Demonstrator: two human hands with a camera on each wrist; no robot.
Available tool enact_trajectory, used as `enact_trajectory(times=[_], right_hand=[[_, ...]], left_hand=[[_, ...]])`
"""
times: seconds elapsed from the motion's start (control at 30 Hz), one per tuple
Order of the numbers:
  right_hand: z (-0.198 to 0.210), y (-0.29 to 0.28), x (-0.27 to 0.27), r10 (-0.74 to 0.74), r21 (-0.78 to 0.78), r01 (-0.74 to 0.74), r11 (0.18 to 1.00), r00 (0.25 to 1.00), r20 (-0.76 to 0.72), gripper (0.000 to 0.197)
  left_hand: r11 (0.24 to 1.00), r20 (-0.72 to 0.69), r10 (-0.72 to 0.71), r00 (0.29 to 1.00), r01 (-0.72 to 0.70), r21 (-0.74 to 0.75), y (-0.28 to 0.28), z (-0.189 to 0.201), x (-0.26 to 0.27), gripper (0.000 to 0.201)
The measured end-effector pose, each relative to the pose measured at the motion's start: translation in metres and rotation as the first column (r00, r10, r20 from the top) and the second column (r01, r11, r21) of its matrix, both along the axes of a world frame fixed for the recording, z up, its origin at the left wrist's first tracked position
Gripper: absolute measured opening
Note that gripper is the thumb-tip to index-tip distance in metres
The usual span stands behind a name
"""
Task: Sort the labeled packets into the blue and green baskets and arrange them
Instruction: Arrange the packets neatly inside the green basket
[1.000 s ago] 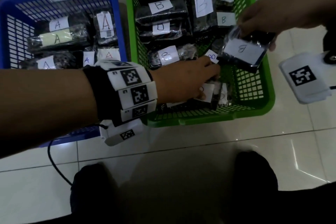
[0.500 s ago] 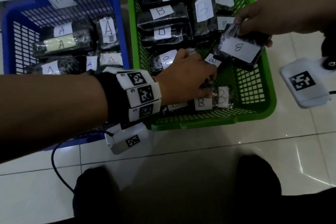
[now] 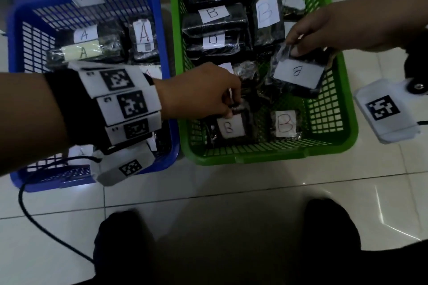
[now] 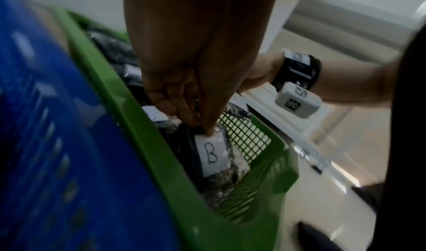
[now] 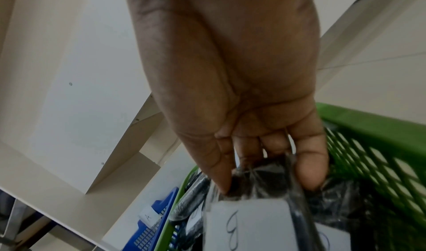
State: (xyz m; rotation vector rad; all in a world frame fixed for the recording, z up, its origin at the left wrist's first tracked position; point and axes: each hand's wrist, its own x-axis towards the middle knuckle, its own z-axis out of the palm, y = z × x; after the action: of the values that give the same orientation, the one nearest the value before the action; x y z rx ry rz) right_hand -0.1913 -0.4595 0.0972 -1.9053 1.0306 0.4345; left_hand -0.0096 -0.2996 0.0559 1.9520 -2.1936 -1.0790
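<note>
My left hand (image 3: 232,105) reaches into the near left part of the green basket (image 3: 254,157). It pinches the top edge of a small black packet labeled B (image 3: 230,126); the left wrist view shows thumb and finger (image 4: 207,127) on that packet (image 4: 213,156). Over the basket's right side, my right hand (image 3: 294,50) pinches the upper edge of a larger black packet with a white B label (image 3: 297,71), which hangs tilted; the same packet (image 5: 253,224) fills the bottom of the right wrist view. The blue basket (image 3: 163,30) at left holds packets labeled A.
Several B packets are stacked at the back of the green basket, and one with a red B (image 3: 286,124) lies near its front. The two baskets stand side by side on a white tiled floor. My dark-clad knees show at the bottom, and a black cable (image 3: 30,213) trails at left.
My left hand drew back to the left inside the green basket and now pinches the small B packet. My right hand carried its packet a little leftward over the basket.
</note>
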Motion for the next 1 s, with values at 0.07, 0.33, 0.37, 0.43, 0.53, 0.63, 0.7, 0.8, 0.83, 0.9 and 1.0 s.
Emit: enact_trajectory(times=[0.07,0.33,0.37,0.43,0.53,0.63,0.7,0.8,0.83,0.9,1.0], right_hand=[[-0.003,0.004,-0.001,0.027,0.039,-0.027,0.999,1.000,0.001,0.010],[-0.005,0.008,-0.001,-0.011,0.012,0.011,1.000,0.998,0.055,0.016],[-0.004,0.011,-0.001,-0.047,0.048,0.043,0.998,0.995,0.086,0.015],[-0.005,0.016,-0.001,-0.155,0.189,0.124,0.974,0.975,0.158,0.015],[-0.011,0.026,-0.001,-0.285,0.371,0.195,0.908,0.936,0.207,0.026],[-0.022,0.043,0.001,-0.406,0.545,0.230,0.807,0.885,0.229,0.030],[-0.030,0.057,0.001,-0.479,0.650,0.243,0.720,0.852,0.212,0.027],[-0.031,0.069,0.000,-0.376,0.653,0.160,0.740,0.904,0.205,0.020],[-0.029,0.069,-0.001,-0.259,0.556,0.104,0.824,0.943,0.209,0.023],[-0.026,0.062,-0.004,-0.029,0.237,-0.013,0.971,0.985,0.172,0.047],[-0.033,0.045,-0.010,0.281,-0.126,-0.288,0.949,0.957,-0.066,0.067]], left_hand=[[0.998,-0.065,0.065,0.996,-0.064,0.016,-0.003,0.003,0.001,0.029],[0.923,0.296,-0.366,0.882,0.385,-0.005,-0.002,0.004,0.003,0.015],[0.913,0.325,-0.379,0.867,0.408,-0.024,0.001,0.002,0.002,0.017],[0.910,0.344,-0.378,0.860,0.412,-0.030,0.002,0.000,0.001,0.020],[0.965,0.244,-0.226,0.943,0.250,-0.073,-0.004,0.004,0.007,0.019],[0.997,-0.003,0.078,0.997,-0.078,0.015,-0.020,0.015,0.016,0.048],[0.961,-0.147,0.229,0.962,-0.198,0.194,-0.029,0.021,0.019,0.064],[0.942,-0.259,0.243,0.935,-0.163,0.294,-0.033,0.021,0.020,0.035],[0.951,-0.253,0.190,0.949,-0.114,0.287,-0.033,0.022,0.020,0.027],[0.963,-0.185,0.018,0.983,0.033,0.267,-0.032,0.021,0.020,0.020],[0.961,-0.022,-0.211,0.977,0.212,0.177,-0.025,0.009,0.018,0.028]])
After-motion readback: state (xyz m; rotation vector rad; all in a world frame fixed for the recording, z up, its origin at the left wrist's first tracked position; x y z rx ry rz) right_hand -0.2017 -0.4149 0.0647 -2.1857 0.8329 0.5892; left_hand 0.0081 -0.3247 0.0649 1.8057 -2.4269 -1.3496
